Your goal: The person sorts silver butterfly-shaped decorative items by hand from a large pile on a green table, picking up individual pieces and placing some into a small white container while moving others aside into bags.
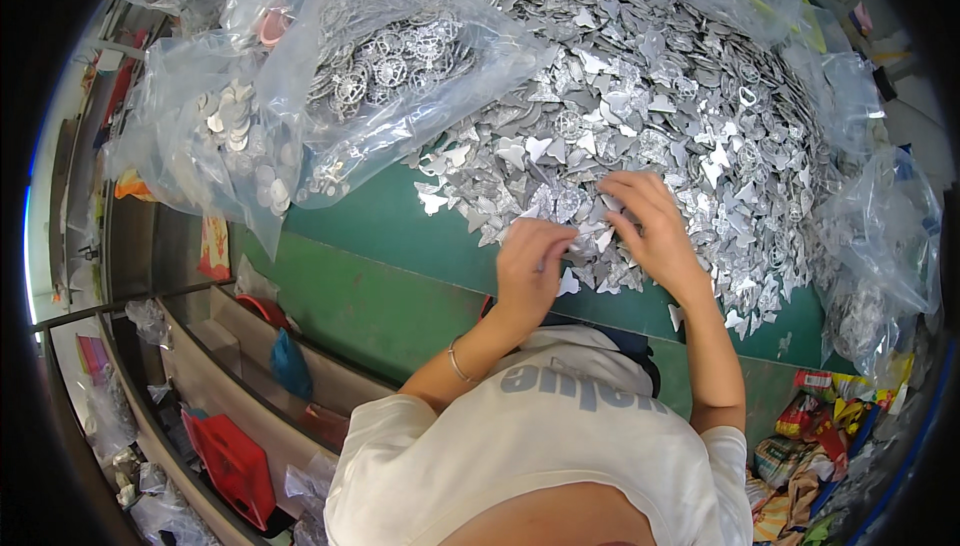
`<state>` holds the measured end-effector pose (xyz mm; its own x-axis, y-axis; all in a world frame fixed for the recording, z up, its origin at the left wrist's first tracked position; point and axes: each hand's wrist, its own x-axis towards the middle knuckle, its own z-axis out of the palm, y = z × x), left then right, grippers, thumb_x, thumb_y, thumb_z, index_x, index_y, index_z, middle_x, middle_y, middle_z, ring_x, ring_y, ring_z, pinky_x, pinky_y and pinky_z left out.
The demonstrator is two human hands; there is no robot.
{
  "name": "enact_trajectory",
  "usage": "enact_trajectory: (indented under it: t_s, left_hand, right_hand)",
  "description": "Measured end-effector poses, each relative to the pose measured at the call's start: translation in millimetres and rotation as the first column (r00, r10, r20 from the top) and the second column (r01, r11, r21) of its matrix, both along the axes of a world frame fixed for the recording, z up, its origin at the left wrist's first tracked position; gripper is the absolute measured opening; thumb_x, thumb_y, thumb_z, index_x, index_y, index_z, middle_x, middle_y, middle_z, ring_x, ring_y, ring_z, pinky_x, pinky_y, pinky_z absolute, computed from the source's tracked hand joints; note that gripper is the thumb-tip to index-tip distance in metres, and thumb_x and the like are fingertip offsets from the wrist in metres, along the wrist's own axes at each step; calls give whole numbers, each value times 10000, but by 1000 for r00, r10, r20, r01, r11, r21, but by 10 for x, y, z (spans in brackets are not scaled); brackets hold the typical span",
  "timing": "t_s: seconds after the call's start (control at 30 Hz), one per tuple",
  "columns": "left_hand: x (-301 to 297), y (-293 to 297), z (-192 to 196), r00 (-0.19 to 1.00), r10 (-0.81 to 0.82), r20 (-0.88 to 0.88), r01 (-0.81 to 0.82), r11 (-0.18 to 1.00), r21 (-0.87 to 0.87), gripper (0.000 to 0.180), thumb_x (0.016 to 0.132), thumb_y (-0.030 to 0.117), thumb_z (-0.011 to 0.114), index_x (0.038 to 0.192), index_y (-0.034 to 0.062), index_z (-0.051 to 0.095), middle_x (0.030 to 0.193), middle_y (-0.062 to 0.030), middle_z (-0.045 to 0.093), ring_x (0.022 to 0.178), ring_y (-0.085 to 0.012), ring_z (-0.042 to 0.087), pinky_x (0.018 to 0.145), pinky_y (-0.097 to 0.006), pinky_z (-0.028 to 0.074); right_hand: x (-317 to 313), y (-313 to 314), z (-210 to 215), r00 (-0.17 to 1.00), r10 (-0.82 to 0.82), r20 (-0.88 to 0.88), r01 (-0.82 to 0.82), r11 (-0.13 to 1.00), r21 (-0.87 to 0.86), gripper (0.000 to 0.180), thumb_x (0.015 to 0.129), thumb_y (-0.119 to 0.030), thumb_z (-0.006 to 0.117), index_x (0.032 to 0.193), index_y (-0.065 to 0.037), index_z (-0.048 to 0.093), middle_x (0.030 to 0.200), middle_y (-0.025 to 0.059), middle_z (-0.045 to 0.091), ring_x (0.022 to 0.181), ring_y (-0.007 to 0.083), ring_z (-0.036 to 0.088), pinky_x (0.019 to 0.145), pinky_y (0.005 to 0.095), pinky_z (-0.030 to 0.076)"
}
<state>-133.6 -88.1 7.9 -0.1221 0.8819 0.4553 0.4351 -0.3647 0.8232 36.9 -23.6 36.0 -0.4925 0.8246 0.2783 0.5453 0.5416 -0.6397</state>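
Note:
A broad heap of small flat silver-grey metal pieces (pixel 690 126) covers much of the green tabletop (pixel 390 206). Many are pointed or wing-shaped, and a few look like openwork rings. At the heap's near edge, my left hand (pixel 530 264) has its thumb and fingers pressed together; what lies between the tips is too small to make out. Just right of it, my right hand (pixel 655 236) rests over the pieces with thumb and fingers apart, its fingertips touching the heap. A loose metal piece (pixel 569 282) lies below the left fingertips.
Left of the heap, a clear plastic bag (pixel 420 116) holds openwork round metal parts, and another bag (pixel 235 136) holds flat discs. More clear plastic (pixel 880 236) borders the right side. Below left stand brown shelf compartments (pixel 240 376) with a red plastic bin (pixel 230 466). Colourful packaging (pixel 800 436) lies lower right.

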Motion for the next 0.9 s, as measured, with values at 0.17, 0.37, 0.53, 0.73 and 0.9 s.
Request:
enact_trajectory:
  t_s: [0.17, 0.37, 0.53, 0.73, 0.9]
  left_hand:
    - [-202, 34, -13, 981, 180, 68, -180, 984, 2, 168, 693, -120, 601, 819, -11, 619, 751, -110, 582, 700, -239, 549, 641, -297, 438]
    - [-319, 62, -49, 851, 260, 456, -234, 965, -114, 100, 787, -97, 573, 854, -32, 610, 832, -68, 541, 743, -120, 527, 638, -218, 424]
    - [-358, 0, 10, 653, 208, 728, -79, 975, -207, 92, 848, -37, 549, 939, -47, 563, 870, -66, 535, 770, -102, 534, 704, -210, 439]
    - [-515, -62, 70, -145, 411, 900, 340, 875, -345, 198, 865, 22, 546, 1050, -33, 502, 920, -105, 534, 798, -134, 513, 675, -217, 471]
    - [-636, -139, 168, -336, 420, 843, 400, 874, -276, 167, 881, 42, 502, 1039, -14, 511, 897, -88, 508, 780, -146, 480, 603, -213, 446]
  right_hand:
    - [-201, -24, -120, 945, 126, 301, -166, 980, 110, 400, 757, -180, 637, 1131, -79, 538, 1215, 40, 494, 1119, 274, 419, 875, 393, 372]
    - [31, -182, -118, 953, 72, 293, -117, 983, 138, 313, 745, -145, 650, 1036, -57, 578, 1116, 39, 545, 1096, 272, 453, 848, 379, 382]
    - [113, -203, -87, 995, -28, 91, 5, 970, 243, 168, 725, -133, 672, 857, -44, 619, 926, 40, 584, 953, 244, 519, 770, 354, 390]
    - [-407, -163, -154, 919, -264, 294, 195, 950, 244, 296, 690, -255, 703, 811, -12, 584, 842, 79, 522, 805, 245, 470, 669, 352, 341]
    - [-585, -235, -253, 914, -300, 274, 241, 943, 229, 360, 692, -251, 702, 896, 11, 562, 942, 108, 518, 880, 262, 457, 705, 358, 339]
